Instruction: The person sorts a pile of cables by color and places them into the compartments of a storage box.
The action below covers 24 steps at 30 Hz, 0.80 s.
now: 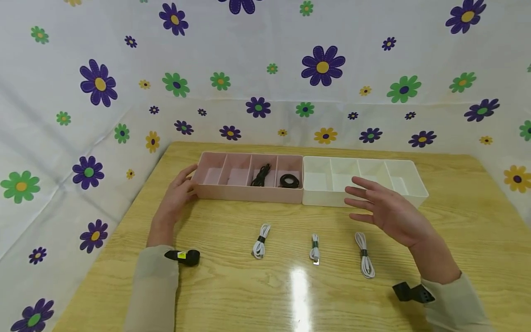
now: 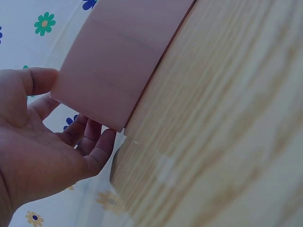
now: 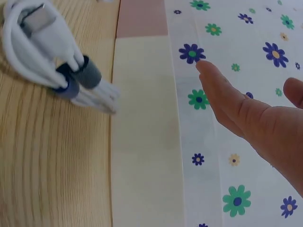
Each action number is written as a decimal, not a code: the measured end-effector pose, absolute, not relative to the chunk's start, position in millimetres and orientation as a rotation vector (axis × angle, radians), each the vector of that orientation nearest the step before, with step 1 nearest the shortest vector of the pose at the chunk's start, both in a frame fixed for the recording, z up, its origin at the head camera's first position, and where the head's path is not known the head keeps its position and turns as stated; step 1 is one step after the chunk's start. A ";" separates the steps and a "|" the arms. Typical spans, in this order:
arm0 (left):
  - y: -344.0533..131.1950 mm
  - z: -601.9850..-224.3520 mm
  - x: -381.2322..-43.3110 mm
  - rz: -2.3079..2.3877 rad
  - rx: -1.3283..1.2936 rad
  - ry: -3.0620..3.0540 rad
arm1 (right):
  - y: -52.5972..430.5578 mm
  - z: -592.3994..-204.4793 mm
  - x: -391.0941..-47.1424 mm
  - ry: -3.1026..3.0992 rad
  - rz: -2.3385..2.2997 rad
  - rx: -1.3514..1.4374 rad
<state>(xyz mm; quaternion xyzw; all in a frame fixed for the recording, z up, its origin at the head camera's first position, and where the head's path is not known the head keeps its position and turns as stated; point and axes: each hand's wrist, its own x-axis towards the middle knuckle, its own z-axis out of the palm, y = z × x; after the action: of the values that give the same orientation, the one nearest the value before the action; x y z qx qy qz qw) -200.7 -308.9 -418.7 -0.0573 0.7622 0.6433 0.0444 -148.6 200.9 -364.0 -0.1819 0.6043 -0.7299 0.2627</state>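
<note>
- Wood-grain table (image 1: pixel 224 295) backed by a white flowered cloth (image 1: pixel 232 50).
- Left hand (image 1: pixel 176 191): partly open, fingers loosely bent, thumb and fingertips touching the left end of the pink tray (image 1: pixel 249 193); nothing lifted.
- Right hand (image 1: pixel 392 212): open, fingers spread, holding nothing; raised by the right part of the white tray (image 1: pixel 323 199).
- Pink tray extends rightward from the left hand, its right end against the white tray; four compartments in each.
- Third pink compartment from left: bundled black cable (image 1: pixel 261 176); fourth: black coil (image 1: pixel 284 180).
- Nearer the person, three tied white cables, well apart: left bundle (image 1: pixel 262 240), middle bundle (image 1: pixel 315 246), right bundle (image 1: pixel 364 256), the last nearest the right hand.
</note>
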 end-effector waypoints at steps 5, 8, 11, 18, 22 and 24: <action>-309.7 -420.2 -199.7 1.970 -0.179 2.322 | 209.5 -365.1 -148.7 1.770 -1.915 -0.526; -309.0 -420.4 -199.7 1.978 -0.168 2.312 | 214.7 -364.6 -147.8 1.932 -1.819 -0.512; -308.7 -421.6 -199.8 1.980 -0.154 2.308 | 221.4 -363.7 -146.7 2.022 -1.745 -0.524; -308.1 -422.3 -199.0 1.978 -0.151 2.311 | 231.2 -364.5 -146.1 2.165 -1.592 -0.522; -307.4 -420.9 -198.9 1.965 -0.144 2.328 | 232.8 -367.0 -146.3 2.271 -1.450 -0.544; -306.9 -420.4 -198.9 1.965 -0.141 2.330 | 232.9 -368.2 -146.6 2.286 -1.395 -0.545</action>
<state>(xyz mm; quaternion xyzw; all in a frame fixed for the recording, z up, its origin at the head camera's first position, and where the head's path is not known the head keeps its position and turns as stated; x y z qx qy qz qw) -198.9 -306.9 -420.4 -0.0461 0.7627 0.6435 0.0453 -146.6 232.9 -368.2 -0.1953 0.8190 -0.4999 0.2031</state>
